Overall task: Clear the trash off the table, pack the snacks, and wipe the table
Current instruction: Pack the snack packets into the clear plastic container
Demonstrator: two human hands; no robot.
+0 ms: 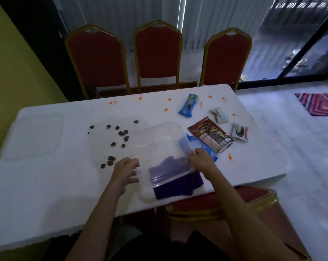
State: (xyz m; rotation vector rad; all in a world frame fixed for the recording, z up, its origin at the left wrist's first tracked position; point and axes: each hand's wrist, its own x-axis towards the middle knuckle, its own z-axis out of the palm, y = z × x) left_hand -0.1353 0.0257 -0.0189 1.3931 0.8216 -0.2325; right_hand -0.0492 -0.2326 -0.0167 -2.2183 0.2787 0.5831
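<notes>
Clear container tilts between the left hand and right hand grips.

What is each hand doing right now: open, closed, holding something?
Left hand: closed, gripping the clear container by its left side clip.
Right hand: closed, gripping the same container's right edge.

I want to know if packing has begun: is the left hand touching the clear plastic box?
Touching. The head view shows the left hand with its fingers curled round the near left rim of the clear plastic box, with no gap between them.
</notes>
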